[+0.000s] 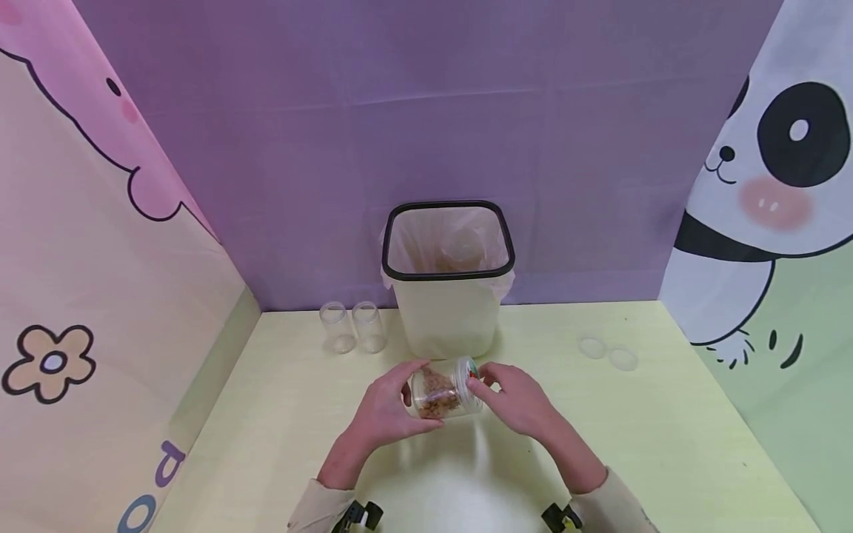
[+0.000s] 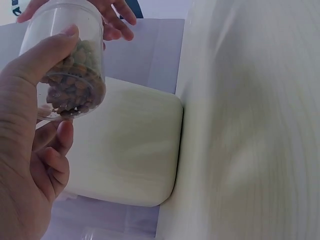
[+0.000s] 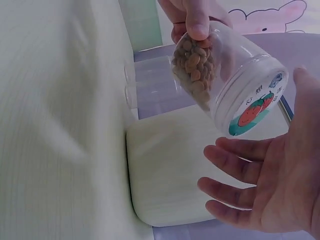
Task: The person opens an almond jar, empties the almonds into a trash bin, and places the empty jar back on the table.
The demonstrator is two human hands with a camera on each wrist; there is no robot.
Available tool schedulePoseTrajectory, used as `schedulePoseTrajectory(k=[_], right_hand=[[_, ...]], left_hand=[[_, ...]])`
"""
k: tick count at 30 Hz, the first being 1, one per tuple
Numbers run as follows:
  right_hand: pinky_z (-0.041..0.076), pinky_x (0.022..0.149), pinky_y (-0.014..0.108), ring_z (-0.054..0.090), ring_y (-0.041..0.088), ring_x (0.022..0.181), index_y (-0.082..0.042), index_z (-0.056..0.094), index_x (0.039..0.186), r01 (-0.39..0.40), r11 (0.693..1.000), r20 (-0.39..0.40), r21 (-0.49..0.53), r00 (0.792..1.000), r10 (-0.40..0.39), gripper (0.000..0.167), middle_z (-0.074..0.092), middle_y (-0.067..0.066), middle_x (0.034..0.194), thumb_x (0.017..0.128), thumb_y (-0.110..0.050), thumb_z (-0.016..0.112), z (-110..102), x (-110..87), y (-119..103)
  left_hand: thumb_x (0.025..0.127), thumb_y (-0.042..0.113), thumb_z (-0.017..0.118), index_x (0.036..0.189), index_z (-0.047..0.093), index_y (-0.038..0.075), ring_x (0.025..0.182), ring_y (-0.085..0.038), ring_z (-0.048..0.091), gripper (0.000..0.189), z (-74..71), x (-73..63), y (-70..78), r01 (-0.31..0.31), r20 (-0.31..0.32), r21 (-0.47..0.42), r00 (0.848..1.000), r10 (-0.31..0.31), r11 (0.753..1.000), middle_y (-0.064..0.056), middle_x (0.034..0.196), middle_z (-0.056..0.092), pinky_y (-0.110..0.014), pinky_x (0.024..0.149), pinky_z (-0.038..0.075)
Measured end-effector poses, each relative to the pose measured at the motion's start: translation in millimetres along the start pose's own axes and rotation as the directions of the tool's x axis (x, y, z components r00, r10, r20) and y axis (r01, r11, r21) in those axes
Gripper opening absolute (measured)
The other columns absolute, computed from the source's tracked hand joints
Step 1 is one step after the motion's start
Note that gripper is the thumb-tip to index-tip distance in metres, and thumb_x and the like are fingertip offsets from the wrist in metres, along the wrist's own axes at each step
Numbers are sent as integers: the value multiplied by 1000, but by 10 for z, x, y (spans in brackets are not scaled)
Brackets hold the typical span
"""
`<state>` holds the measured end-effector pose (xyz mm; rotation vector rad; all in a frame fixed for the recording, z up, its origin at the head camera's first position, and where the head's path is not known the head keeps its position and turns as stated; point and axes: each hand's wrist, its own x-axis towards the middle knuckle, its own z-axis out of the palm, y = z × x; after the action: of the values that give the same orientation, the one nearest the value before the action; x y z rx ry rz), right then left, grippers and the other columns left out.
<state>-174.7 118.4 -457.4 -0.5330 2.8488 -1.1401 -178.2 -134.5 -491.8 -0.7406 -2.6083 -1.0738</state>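
Observation:
My left hand (image 1: 389,406) grips a clear plastic jar (image 1: 436,392) around its base end, thumb along the side. The jar is tilted on its side above the table, its lid end to the right. Small brown pieces (image 3: 194,62), like nuts or pellets, fill part of it. The lid (image 3: 257,107) carries a red fruit picture with green. Close by the lid is my right hand (image 1: 523,401), fingers spread and relaxed; in the right wrist view its fingertips lie just off the lid's edge.
A cream bin (image 1: 445,318) with a black rim and pinkish liner stands behind the jar against the purple backdrop. Two clear empty jars (image 1: 338,329) stand left of the bin. Two clear discs (image 1: 623,360) lie on the table (image 1: 666,444) at the right.

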Motion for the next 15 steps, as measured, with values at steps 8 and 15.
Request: schedulePoseTrajectory(k=[8, 15], right_hand=[[36, 102, 51, 39, 24, 129, -11, 48, 139, 237, 961, 71, 140, 966, -248, 69, 50, 0, 134, 81, -35, 76, -89, -3, 105], [30, 106, 56, 25, 28, 140, -15, 29, 153, 271, 949, 105, 163, 951, -290, 97, 32, 5, 151, 74, -30, 84, -124, -67, 143]], left_hand=[[55, 41, 93, 135, 52, 21, 67, -16, 58, 92, 26, -5, 28, 4, 19, -1, 1000, -4, 1000, 10, 113, 58, -22, 55, 45], [55, 40, 94, 135, 51, 21, 66, -14, 57, 93, 67, -23, 27, 10, 20, 3, 1000, -11, 1000, 10, 117, 58, -22, 55, 45]])
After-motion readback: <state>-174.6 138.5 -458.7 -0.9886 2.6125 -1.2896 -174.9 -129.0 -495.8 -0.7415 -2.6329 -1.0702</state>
